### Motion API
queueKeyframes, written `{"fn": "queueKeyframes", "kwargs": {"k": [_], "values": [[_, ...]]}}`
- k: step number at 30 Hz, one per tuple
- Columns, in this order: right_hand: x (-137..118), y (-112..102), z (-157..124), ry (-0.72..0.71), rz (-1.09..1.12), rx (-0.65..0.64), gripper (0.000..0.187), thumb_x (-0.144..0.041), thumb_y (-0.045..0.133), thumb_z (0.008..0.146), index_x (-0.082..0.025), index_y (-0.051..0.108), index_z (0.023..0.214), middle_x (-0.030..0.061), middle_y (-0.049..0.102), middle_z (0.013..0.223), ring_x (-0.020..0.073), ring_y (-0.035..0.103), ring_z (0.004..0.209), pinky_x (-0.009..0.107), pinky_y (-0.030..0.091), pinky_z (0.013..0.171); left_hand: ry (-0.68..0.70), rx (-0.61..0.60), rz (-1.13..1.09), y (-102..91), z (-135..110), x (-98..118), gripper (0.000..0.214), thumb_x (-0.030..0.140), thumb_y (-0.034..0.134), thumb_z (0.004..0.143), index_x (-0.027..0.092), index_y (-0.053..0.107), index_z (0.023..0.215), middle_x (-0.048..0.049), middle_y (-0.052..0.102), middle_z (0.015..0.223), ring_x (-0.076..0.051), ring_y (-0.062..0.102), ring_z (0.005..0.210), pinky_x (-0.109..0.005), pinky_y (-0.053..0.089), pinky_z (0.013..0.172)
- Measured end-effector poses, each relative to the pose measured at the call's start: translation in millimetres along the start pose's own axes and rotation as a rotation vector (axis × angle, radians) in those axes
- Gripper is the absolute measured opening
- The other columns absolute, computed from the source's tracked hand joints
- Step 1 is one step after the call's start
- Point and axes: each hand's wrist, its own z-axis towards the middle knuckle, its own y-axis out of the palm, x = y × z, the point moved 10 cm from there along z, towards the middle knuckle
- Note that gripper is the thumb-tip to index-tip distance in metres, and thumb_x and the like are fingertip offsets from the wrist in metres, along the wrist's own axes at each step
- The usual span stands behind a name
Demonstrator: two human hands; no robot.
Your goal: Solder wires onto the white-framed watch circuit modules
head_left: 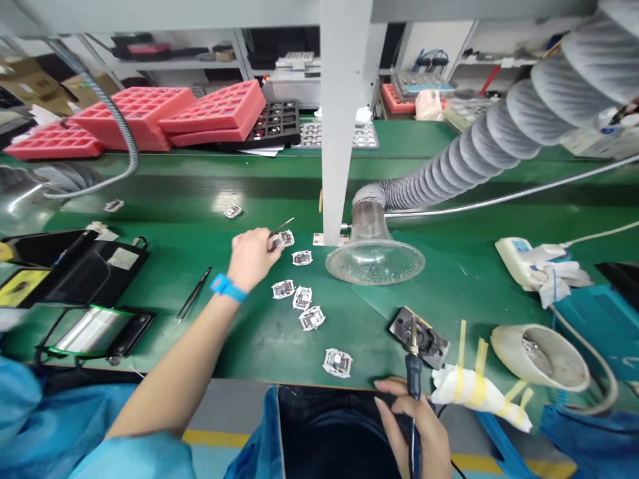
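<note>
My left hand [253,256] reaches out over the green mat, fingers closed on metal tweezers [282,227] whose tips stick up to the right. It rests against a small circuit board [285,238]. Several more small boards lie nearby, such as one [302,257] just right of the hand and another [337,362] near the front edge. My right hand [414,426] is wrapped round a blue-handled soldering iron [412,372]. The iron's tip points at a small dark fixture [420,336] on the mat.
A clear fume-extractor funnel [374,256] on a grey ribbed hose [499,126] sits right of a grey post [344,120]. Spare tweezers [194,294] lie left. Red foam trays [150,116] are stacked at the back. A solder-sponge dish [542,356] stands right, black equipment [74,266] left.
</note>
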Motion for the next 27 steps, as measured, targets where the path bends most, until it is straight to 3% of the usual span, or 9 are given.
{"fn": "queueKeyframes", "kwargs": {"k": [3, 7, 10, 13, 15, 19, 22, 27], "values": [[-5.0, -0.2, 3.6, -0.024, 0.011, -0.014, 0.02, -0.018, 0.069, 0.093, -0.025, 0.052, 0.085, 0.007, 0.079, 0.094, 0.021, 0.079, 0.083, 0.03, 0.064, 0.073, 0.046, 0.015, -0.034, -1.7, -58.1, -14.4, 0.012, 0.032, 0.06, 0.088, 0.02, 0.062, 0.087, -0.0053, 0.066, 0.074, -0.027, 0.067, 0.082, -0.039, 0.046, 0.082], [-10.5, 2.0, 11.0, -0.032, 0.041, -0.05, 0.022, -0.012, 0.067, 0.093, -0.024, 0.051, 0.085, 0.007, 0.079, 0.097, 0.0194, 0.078, 0.086, 0.031, 0.064, 0.077, 0.073, 0.057, -0.101, 6.2, -113.7, -23.8, 0.015, 0.036, 0.061, 0.088, 0.022, 0.058, 0.083, -0.0077, 0.07, 0.081, -0.03, 0.068, 0.087, -0.044, 0.048, 0.087], [-16.8, 5.0, 18.0, -0.048, 0.067, -0.089, 0.022, -0.009, 0.067, 0.093, -0.024, 0.052, 0.087, 0.007, 0.079, 0.099, 0.0191, 0.076, 0.088, 0.035, 0.064, 0.082, 0.078, 0.193, -0.221, -1.2, -143.3, -20.3, 0.029, 0.04, 0.052, 0.099, 0.022, 0.05, 0.076, -0.0131, 0.071, 0.105, -0.032, 0.064, 0.107, -0.048, 0.046, 0.097], [-25.3, 13.0, 23.9, -0.083, 0.098, -0.153, 0.022, -0.008, 0.065, 0.093, -0.025, 0.052, 0.087, 0.0061, 0.079, 0.099, 0.0206, 0.074, 0.093, 0.038, 0.064, 0.081, 0.099, 0.324, -0.436, -12.2, -170.7, -5.4, 0.035, 0.033, 0.038, 0.106, 0.021, 0.055, 0.078, -0.0092, 0.065, 0.102, -0.028, 0.06, 0.107, -0.046, 0.045, 0.096], [-33.5, 21.4, 24.5, -0.14, 0.11, -0.207, 0.02, -0.008, 0.065, 0.093, -0.025, 0.054, 0.088, 0.0057, 0.081, 0.102, 0.0223, 0.072, 0.098, 0.041, 0.063, 0.084, 0.12, 0.317, -0.587, -10.8, -183.3, 9.5, 0.035, 0.029, 0.038, 0.107, 0.021, 0.064, 0.086, -0.0063, 0.059, 0.096, -0.024, 0.06, 0.098, -0.041, 0.048, 0.088], [-45.9, 42.8, 14.7, -0.258, 0.073, -0.324, 0.022, -0.008, 0.074, 0.086, -0.025, 0.06, 0.09, 0.004, 0.079, 0.12, 0.0261, 0.065, 0.117, 0.045, 0.058, 0.095, 0.116, 0.153, -0.709, 9.5, -191.0, 30.2, 0.023, 0.028, 0.052, 0.104, 0.025, 0.075, 0.108, -0.0031, 0.061, 0.096, -0.017, 0.063, 0.085, -0.03, 0.053, 0.075], [-47.5, 56.0, 5.0, -0.305, 0.008, -0.382, 0.024, -0.006, 0.079, 0.08, -0.024, 0.065, 0.088, 0.0026, 0.074, 0.132, 0.0299, 0.057, 0.132, 0.047, 0.053, 0.102, 0.068, 0.08, -0.686, 21.8, -191.1, 24.1, 0.017, 0.032, 0.063, 0.1, 0.027, 0.077, 0.108, -0.0021, 0.069, 0.1, -0.016, 0.069, 0.086, -0.027, 0.057, 0.078], [-39.5, 63.3, 4.8, -0.248, -0.067, -0.415, 0.018, -0.007, 0.074, 0.086, -0.022, 0.068, 0.094, 0.0063, 0.07, 0.139, 0.0312, 0.055, 0.134, 0.049, 0.052, 0.102, 0.011, 0.052, -0.672, 24.4, -193.6, 13.0, 0.013, 0.035, 0.07, 0.096, 0.028, 0.078, 0.103, -0.0001, 0.079, 0.103, -0.019, 0.075, 0.092, -0.03, 0.06, 0.085]]}}
